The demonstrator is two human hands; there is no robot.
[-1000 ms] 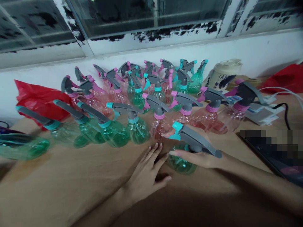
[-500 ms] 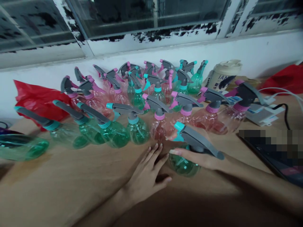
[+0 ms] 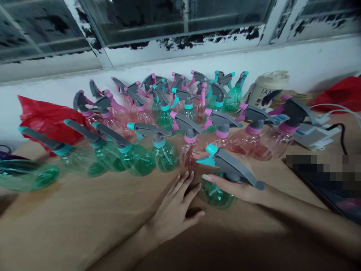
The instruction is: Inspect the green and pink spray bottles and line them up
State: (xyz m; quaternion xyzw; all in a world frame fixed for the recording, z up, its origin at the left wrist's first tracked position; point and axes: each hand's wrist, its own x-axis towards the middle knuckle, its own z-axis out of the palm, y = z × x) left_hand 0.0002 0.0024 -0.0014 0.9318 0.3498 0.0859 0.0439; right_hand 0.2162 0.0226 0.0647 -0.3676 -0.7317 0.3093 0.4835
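My right hand (image 3: 242,188) is wrapped round the neck of a green spray bottle (image 3: 217,194) with a grey and turquoise trigger head; its thumb lies across the front and the other fingers are mostly hidden behind. Flat on the wooden table (image 3: 113,210), my left hand (image 3: 176,210) rests with fingers spread, just left of that bottle and holding nothing. Beyond the hands stands a front row of spray bottles, green ones (image 3: 165,156) on the left and pink ones (image 3: 189,154) on the right.
More pink and green spray bottles (image 3: 141,113) crowd toward the wall. A red plastic bag (image 3: 50,116) lies at left, another red bag (image 3: 341,94) at far right. A paper cup (image 3: 266,90), a white device with cables (image 3: 313,135) and a dark phone-like slab (image 3: 313,188) are on the right.
My right hand and the green spray bottle in it have shifted very slightly to the left. My left hand has stayed in place on the table.
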